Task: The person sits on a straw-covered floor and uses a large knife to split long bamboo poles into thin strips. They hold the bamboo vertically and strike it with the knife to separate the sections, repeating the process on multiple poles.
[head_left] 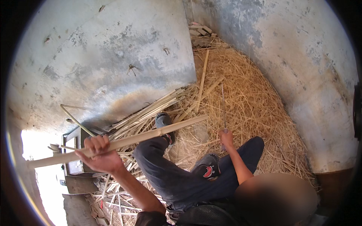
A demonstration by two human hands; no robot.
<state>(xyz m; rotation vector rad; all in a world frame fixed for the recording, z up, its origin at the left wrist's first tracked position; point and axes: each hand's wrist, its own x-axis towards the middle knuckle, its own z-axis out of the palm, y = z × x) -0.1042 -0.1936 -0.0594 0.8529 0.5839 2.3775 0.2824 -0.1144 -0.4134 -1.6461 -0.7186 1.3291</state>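
Note:
My left hand (101, 152) is closed around a split bamboo strip (139, 141), broad and pale, with a node partway along it. The strip slants across my raised leg, its left end lower than its right end. My right hand (226, 138), by my other knee, is closed on the handle of a long thin knife (223, 101). Its narrow blade points away from me over the straw and is seen nearly edge-on. The blade and the bamboo strip are apart.
A heap of straw-like shavings (241, 90) covers the floor to the right, up to a stained wall (301, 67). Long split strips (151, 107) lie along the left wall (124, 41). Beside my left hand stands a dark boxy frame (73, 145). Short pieces (117, 201) litter the lower left.

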